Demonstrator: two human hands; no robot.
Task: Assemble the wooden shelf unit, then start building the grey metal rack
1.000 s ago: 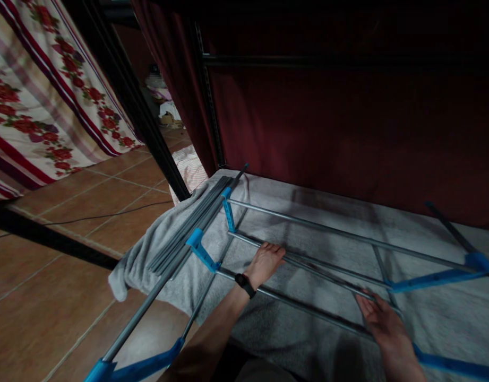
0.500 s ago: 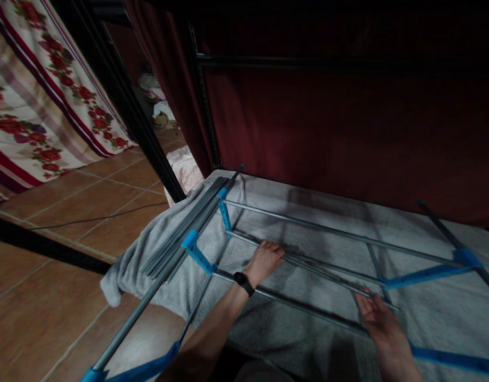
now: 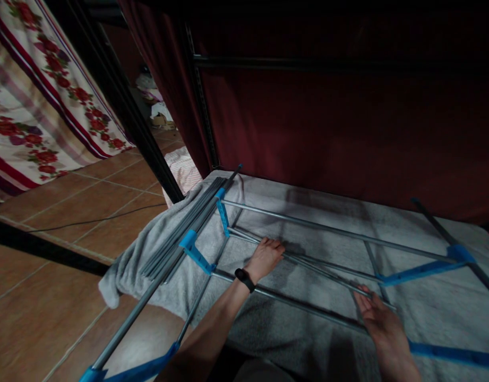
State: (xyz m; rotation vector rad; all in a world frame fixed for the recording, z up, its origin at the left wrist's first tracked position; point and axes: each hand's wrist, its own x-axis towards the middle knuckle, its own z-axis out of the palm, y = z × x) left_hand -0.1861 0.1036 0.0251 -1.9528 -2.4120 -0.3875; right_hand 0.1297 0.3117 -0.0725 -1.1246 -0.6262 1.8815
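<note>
A frame of grey metal rods (image 3: 332, 229) joined by blue plastic brackets (image 3: 194, 250) lies on a grey towel (image 3: 292, 329). My left hand (image 3: 264, 257), a black band on its wrist, is closed over a thin loose rod (image 3: 327, 271) near the frame's left end. My right hand (image 3: 377, 318) holds the same thin rod near its right end, fingers curled around it. A bundle of spare grey rods (image 3: 188, 228) lies along the towel's left edge.
A dark red curtain (image 3: 327, 122) on a black metal frame closes off the far side. Brown floor tiles (image 3: 49, 297) and a black cable (image 3: 96, 217) lie to the left. Floral fabric (image 3: 33, 106) hangs at the upper left beside a black post (image 3: 125, 111).
The view has drifted slightly; both hands stay on the thin rod. The left hand has slid a little farther along it and the rod's left end sits closer to the blue bracket.
</note>
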